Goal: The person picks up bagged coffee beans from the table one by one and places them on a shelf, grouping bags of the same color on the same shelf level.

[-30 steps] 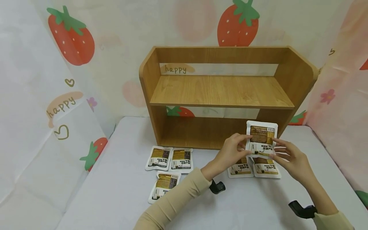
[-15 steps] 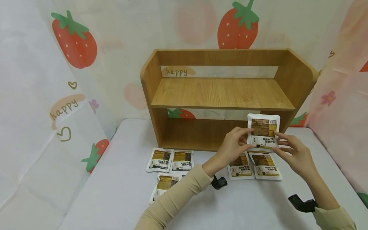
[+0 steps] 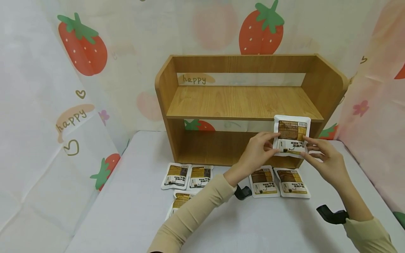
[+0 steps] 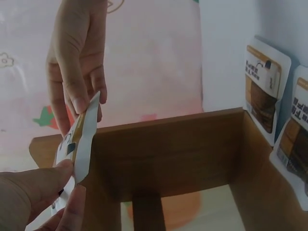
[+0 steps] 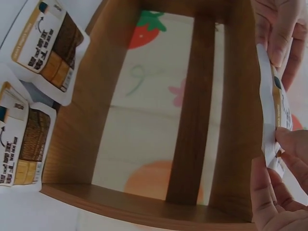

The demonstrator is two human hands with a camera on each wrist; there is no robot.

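Observation:
Held upright between both hands is a flat white-edged food pouch (image 3: 291, 135) with a brown and gold label, overlapping the right end of the shelf's middle board in the head view. My left hand (image 3: 258, 149) pinches its left edge between thumb and fingers; my right hand (image 3: 327, 160) pinches the right edge. Seen edge-on in the left wrist view, the pouch (image 4: 79, 144) has the right hand's fingers (image 4: 79, 101) at its far side. Below the hands, two matching pouches (image 3: 264, 182) (image 3: 292, 183) lie side by side on the table.
A two-tier wooden shelf (image 3: 243, 102) with an open back stands at the rear of the white-covered table (image 3: 120, 211). To the left, two more pouches (image 3: 175, 176) (image 3: 201, 176) lie in front of it, and a third pouch (image 3: 179, 202) is partly hidden by the left sleeve.
Both hands have raised the held pouch from just over the table pouches to the height of the middle board. The two pouches beneath it now show fully.

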